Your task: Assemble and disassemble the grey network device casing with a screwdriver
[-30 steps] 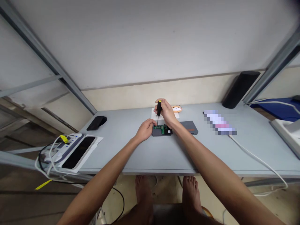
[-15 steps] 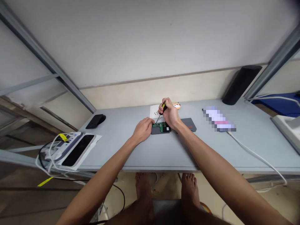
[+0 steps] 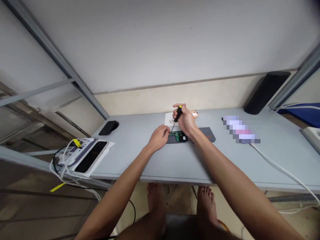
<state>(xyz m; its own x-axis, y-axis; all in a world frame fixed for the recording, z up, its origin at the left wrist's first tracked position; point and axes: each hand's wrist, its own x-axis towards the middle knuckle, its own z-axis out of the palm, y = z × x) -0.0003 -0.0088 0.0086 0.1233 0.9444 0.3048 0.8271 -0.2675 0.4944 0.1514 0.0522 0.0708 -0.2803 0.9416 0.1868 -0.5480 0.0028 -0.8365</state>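
Observation:
A black-and-yellow screwdriver (image 3: pixel 178 114) is in my right hand (image 3: pixel 188 123), tilted, with its fingers closed about the handle and the index finger lifted off. The thin shaft runs down to the left part of a green circuit board (image 3: pixel 178 135). That board sits in a flat grey casing (image 3: pixel 175 141) on the desk, with a black block bearing a small white label at its right. My left hand (image 3: pixel 159 137) holds the casing's left end, fingertips near the screwdriver's tip. What the tip touches is too small to make out.
White paper (image 3: pixel 168 116) with several tiny dark pieces lies behind the board. A grey cover (image 3: pixel 208 133) is to the right. A pixelated phone (image 3: pixel 240 130), a black cylinder (image 3: pixel 267 92), a black stand (image 3: pixel 108 127), another phone (image 3: pixel 91 156) and a power strip (image 3: pixel 83 150) with cables surround the work.
My view has shifted, so the desk appears farther right. My right index finger has lifted from the screwdriver, and more of its handle shows. My left hand stays at the casing.

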